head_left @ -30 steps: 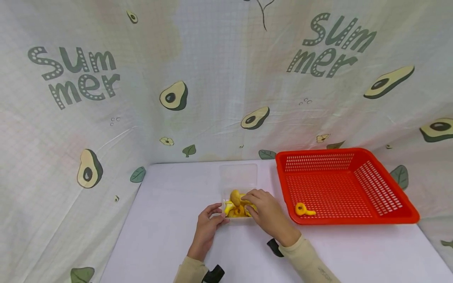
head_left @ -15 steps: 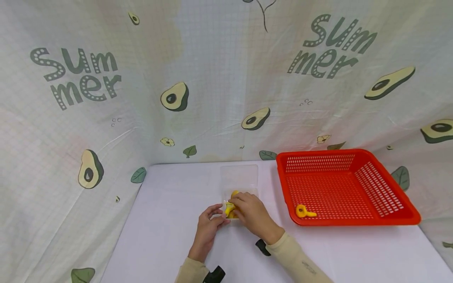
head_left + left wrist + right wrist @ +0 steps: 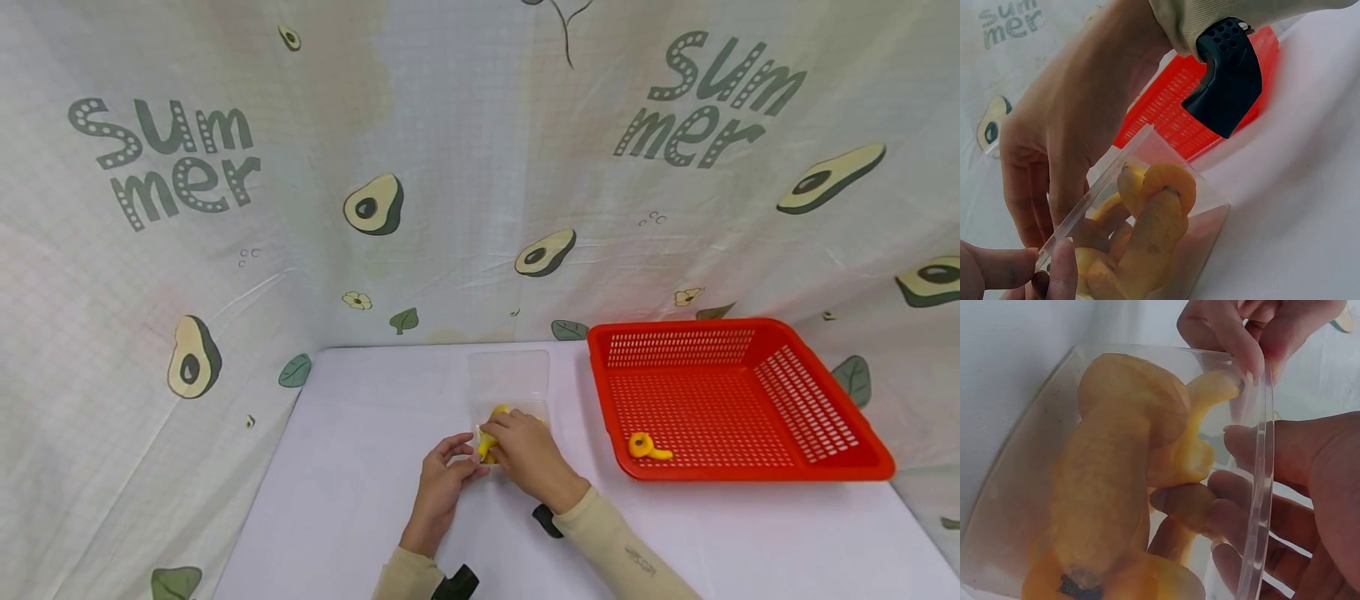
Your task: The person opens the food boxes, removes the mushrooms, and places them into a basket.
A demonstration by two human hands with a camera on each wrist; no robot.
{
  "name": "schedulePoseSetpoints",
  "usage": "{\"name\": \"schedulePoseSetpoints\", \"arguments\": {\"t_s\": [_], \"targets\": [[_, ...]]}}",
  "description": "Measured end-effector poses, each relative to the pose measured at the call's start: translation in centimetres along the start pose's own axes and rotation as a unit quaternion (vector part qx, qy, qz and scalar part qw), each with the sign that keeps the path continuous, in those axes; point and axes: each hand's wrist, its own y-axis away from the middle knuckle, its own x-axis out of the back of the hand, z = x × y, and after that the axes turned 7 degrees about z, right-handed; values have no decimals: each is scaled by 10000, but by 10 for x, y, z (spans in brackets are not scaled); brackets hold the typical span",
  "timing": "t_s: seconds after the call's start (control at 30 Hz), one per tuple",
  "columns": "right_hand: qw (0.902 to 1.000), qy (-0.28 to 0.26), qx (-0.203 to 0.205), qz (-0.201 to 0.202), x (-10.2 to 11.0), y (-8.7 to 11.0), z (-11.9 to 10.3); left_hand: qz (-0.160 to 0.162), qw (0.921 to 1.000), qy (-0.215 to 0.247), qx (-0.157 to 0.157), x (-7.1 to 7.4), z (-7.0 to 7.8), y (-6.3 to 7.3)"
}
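Note:
A clear plastic box stands on the table, its transparent lid folded back behind it. Several yellow mushroom-shaped pieces lie inside; a thick one with a rounded cap and a dark stem end is nearest the right wrist camera. My left hand pinches the box's left rim between thumb and finger. My right hand reaches over the rim, its fingers down among the pieces and thumb apart from them. It hides much of the contents in the head view. No piece is plainly gripped.
A red perforated basket stands to the right of the box. One yellow ring-topped piece with a stem lies in its near left corner. A patterned curtain hangs behind the white table.
My right hand has moved left across the box, fingers going lower among the yellow pieces. My left hand keeps its place at the rim. The piece in the basket has not moved.

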Motion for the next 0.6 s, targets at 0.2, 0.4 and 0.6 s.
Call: {"name": "schedulePoseSetpoints", "arguments": {"t_s": [0.2, 0.4, 0.6], "targets": [[10000, -36, 4, 20, -2, -2, 1, -32, 10000, -69, 40, 0, 1, 1], [9994, -212, -93, 263, -5, -4, 2, -45, 9999, -78, 62, 0, 1, 2], [9976, -385, -328, 477, -10, -2, 4, -56, 10000, -56, -25, 0, -1, 1]]}}
